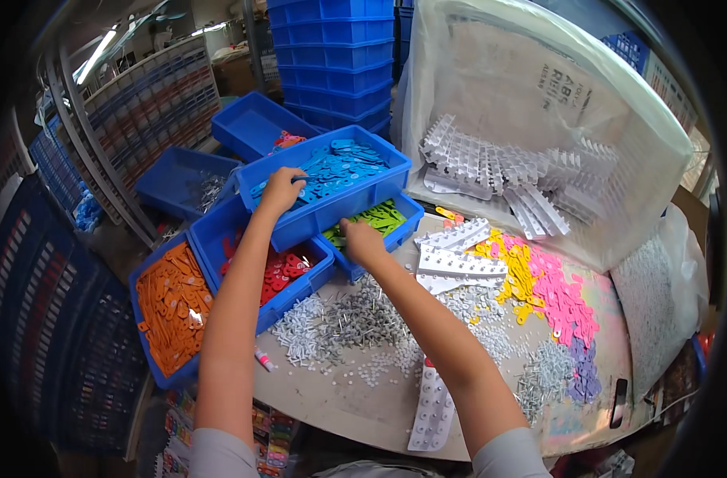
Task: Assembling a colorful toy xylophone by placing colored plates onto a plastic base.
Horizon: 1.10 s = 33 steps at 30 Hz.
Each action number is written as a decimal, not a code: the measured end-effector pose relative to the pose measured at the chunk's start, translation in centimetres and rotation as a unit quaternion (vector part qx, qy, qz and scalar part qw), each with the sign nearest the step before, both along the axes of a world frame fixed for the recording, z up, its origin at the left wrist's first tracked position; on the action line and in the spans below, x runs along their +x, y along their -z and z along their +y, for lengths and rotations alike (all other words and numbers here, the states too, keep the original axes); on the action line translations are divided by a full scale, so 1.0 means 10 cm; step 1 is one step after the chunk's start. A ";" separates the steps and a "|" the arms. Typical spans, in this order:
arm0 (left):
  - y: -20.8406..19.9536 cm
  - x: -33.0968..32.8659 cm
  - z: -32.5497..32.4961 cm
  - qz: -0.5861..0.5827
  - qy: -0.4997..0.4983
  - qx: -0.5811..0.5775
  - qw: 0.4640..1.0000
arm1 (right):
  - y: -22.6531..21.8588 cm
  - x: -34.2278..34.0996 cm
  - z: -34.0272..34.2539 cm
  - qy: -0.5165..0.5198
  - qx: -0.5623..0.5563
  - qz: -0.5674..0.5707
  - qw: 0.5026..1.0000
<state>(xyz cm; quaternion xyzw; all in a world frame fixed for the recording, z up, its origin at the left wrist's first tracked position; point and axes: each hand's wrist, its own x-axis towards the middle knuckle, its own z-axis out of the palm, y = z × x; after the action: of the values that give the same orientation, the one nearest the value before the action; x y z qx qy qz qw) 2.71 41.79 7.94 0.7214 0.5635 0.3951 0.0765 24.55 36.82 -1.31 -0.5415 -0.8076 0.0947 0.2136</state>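
My left hand is closed at the left end of an upper blue bin, its fingertips pinching a small blue plastic piece. That bin holds a heap of flat blue plastic pieces with rounded ends. Lower and to the right, my right hand reaches over a smaller blue bin of bright green pieces. Its fingers are curled, and what lies between them is hidden. Beneath my left forearm stands a bin of red pieces; left of it is one of orange pieces.
Small grey and white parts cover the tabletop, beside yellow, pink and purple pieces. White toothed strips lie near a large lined box of similar strips. Blue bins are stacked behind.
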 end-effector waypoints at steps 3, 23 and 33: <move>0.09 -0.02 0.09 0.036 0.012 0.001 0.999 | 0.02 0.04 -0.02 -0.005 0.028 0.011 1.000; -0.04 -0.13 0.13 -0.014 0.037 0.105 0.994 | -1.08 1.41 -2.11 -0.090 -0.328 0.627 0.701; -0.20 1.14 -2.08 -0.398 0.239 -0.142 0.874 | -0.58 1.93 -3.41 0.052 -0.237 0.614 0.751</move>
<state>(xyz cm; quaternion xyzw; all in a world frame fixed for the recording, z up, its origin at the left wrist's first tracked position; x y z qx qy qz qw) 14.16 20.95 9.97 0.5973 0.3462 0.5345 0.4875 43.80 2.76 4.49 -0.4408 -0.4248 0.5839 0.5333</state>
